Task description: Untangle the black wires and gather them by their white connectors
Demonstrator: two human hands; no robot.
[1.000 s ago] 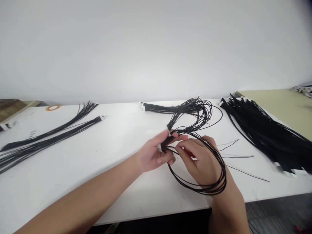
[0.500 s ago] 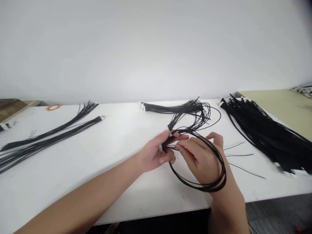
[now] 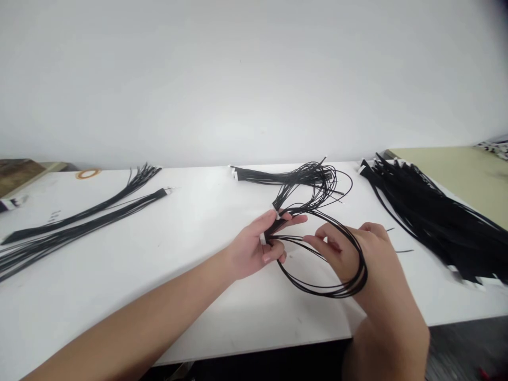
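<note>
Black wires are held up over the white table, near its front edge, between the two hands. The left hand has thumb and fingers closed on the gathered part beside a white end; the right hand appears to pinch the strands that run out to it, though its curled fingers partly hide the contact. A loop of the same black strands passes round the right hand and wrist. To do this drawing-out well, the left pinch should hold firm close to the white end, while the right works with a light, even pull, letting strands lie side by side and the loop stay free of kinks and snags. The drawn strands' long axis runs nearly level, left to right, dipping slightly; the white end faces left, and thin tips point right, beyond the right hand. Above the left hand, other strands rise up and right, curling toward the rear bundle.
</note>
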